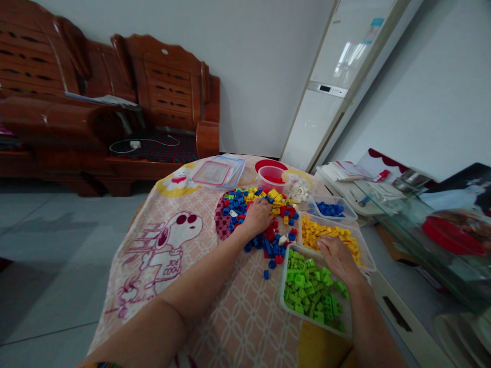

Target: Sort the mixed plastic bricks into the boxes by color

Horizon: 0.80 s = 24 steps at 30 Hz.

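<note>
A mixed pile of toy building bricks [274, 248] in blue, red, yellow and some white lies on the cloth. My left hand [258, 215] reaches into this pile with its fingers curled down among the bricks; what they grip is hidden. Over the near edge of a clear tray of yellow bricks [347, 239] is my right hand [337, 255], fingers drawn together and pointing down to the yellow bricks. I cannot make out whether a brick is between them. Just below that hand stands a clear tray of green bricks [307, 286].
Behind the yellow tray is a container of blue bricks [330, 208]. Farther back stand a round tub with red bricks [273, 176], crumpled white material [299, 190] and stacked lids [218, 172]. A cluttered glass shelf [429, 255] borders the right side; wooden chairs [164, 92] stand beyond.
</note>
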Motion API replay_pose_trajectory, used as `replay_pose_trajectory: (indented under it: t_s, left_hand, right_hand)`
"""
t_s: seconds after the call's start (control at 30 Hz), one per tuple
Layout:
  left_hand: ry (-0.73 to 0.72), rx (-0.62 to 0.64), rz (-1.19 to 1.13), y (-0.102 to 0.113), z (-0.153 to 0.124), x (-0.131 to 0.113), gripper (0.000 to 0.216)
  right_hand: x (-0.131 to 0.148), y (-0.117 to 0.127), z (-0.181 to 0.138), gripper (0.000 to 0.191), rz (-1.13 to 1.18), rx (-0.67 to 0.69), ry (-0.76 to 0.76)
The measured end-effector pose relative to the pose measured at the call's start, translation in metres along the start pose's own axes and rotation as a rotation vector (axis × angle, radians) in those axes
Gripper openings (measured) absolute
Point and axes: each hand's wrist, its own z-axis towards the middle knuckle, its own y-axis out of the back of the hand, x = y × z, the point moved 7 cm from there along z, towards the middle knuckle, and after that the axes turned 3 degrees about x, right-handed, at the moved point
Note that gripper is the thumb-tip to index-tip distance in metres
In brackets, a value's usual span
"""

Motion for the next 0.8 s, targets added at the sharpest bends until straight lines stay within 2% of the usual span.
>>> replay_pose_trajectory:
  t_s: [0.17,0.33,0.43,0.5,0.57,0.7,0.8]
  left_hand:
    - [-0.016,0.062,0.019,-0.008,-0.004,-0.004,0.029]
    - [-0.105,0.161,-0.093,-0.007,-0.002,-0.017,0.025]
    - [-0.084,0.11,-0.172,-0.002,0.002,-0.012,0.024]
    - [-0.014,0.051,-0.146,-0.001,0.005,-0.004,0.028]
    - [0.017,0.048,-0.087,-0.007,0.004,0.0,0.028]
    - [-0.034,0.048,-0.017,-0.021,0.0,-0.006,0.034]
    - [-0.062,0.051,-0.018,-0.024,-0.001,-0.011,0.035]
  right_hand:
    - [0.0,0.0,0.0,0.036,-0.006,0.005,0.002]
    - [0.0,-0.001,0.0,0.034,-0.014,0.003,0.006]
    - [0.0,-0.001,-0.001,0.036,-0.014,0.002,0.006]
    - [0.0,-0.001,-0.001,0.037,-0.018,0.003,0.007]
    - [0.001,-0.001,0.0,0.038,-0.021,0.01,0.007]
    - [0.001,-0.002,0.001,0.037,-0.022,0.028,0.011]
    - [-0.001,-0.001,0.001,0.036,-0.019,0.01,-0.001]
